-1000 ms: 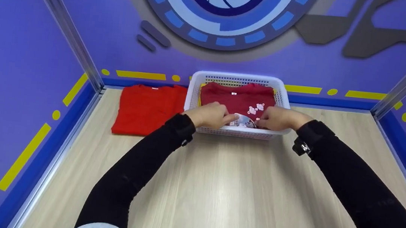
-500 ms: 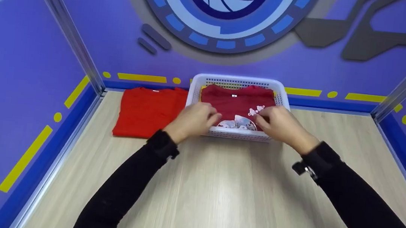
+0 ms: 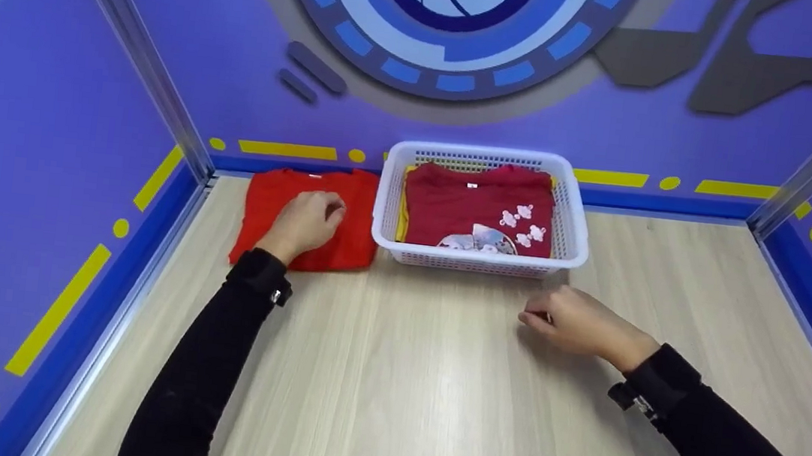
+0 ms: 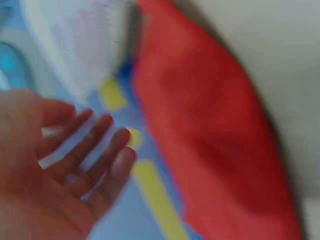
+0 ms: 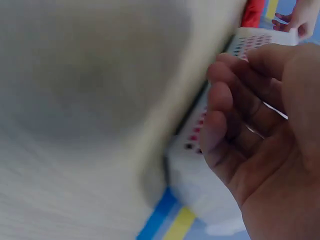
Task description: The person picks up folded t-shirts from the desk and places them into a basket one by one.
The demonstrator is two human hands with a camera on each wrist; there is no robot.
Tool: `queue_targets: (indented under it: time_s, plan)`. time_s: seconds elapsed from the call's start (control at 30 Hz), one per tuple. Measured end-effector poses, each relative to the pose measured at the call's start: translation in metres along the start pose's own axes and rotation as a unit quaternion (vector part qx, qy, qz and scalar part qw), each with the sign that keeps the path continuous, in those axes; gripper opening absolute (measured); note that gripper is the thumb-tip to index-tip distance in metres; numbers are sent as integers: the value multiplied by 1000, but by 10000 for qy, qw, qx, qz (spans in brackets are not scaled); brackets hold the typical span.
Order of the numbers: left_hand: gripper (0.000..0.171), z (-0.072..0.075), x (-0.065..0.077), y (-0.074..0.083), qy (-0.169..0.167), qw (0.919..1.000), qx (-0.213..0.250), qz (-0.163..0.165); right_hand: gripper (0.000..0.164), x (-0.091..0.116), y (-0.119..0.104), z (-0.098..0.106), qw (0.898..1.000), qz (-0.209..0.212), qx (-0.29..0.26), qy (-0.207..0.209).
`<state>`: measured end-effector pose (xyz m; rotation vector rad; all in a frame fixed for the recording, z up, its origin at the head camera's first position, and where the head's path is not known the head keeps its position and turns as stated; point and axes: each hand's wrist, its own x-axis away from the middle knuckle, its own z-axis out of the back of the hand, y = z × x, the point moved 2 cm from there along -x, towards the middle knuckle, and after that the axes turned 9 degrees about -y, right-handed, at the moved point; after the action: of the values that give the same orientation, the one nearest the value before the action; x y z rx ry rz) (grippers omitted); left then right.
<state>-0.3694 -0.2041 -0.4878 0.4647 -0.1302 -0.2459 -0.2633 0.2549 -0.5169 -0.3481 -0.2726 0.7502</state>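
A bright red folded shirt (image 3: 344, 240) lies on the table, left of the white plastic basket (image 3: 478, 255). My left hand (image 3: 307, 224) is over that shirt with nothing in it; in the left wrist view its fingers are loosely bent and apart from the red cloth (image 4: 200, 115). Inside the basket lies a dark red folded shirt (image 3: 453, 206) with white flower shapes and a round picture print. In front of the basket's right corner my right hand (image 3: 584, 324) hovers over the table, fingers loosely curled around nothing, as the right wrist view confirms.
Yellow cloth (image 3: 403, 216) shows under the dark red shirt at the basket's left side. Blue-purple panels (image 3: 356, 128) with metal corner posts close off the back, left and right of the wooden table (image 3: 420, 380).
Both hands have left the dark red shirt in the basket. The left hand has moved left over the bright red shirt; the right hand has drawn back toward the front right.
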Motion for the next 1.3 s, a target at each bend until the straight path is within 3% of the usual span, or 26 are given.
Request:
queue_targets:
  time_s: [0.1,0.2,0.3,0.4,0.8,1.3]
  plan:
    - [39,-5,-12,-17,-421,9985,-249,266,23,4,11,-6,9995,-248,-184,8]
    - [53,-6,-18,-30,-612,9945,-468,708,23,5,16,-8,9984,-360,-437,91]
    - [67,-10,-22,-39,-963,9871,-554,1156,22,7,20,-9,9966,-480,-651,134]
    - [77,-16,-22,-42,-1321,9796,-658,1366,22,8,22,-11,9958,-513,-743,144]
    - [79,-20,-12,-27,-1617,9717,-1076,1345,19,6,18,-17,9959,-398,-794,182]
    - [85,-29,31,-13,-1797,9691,-1242,1143,24,-2,0,-22,9965,-151,-789,232]
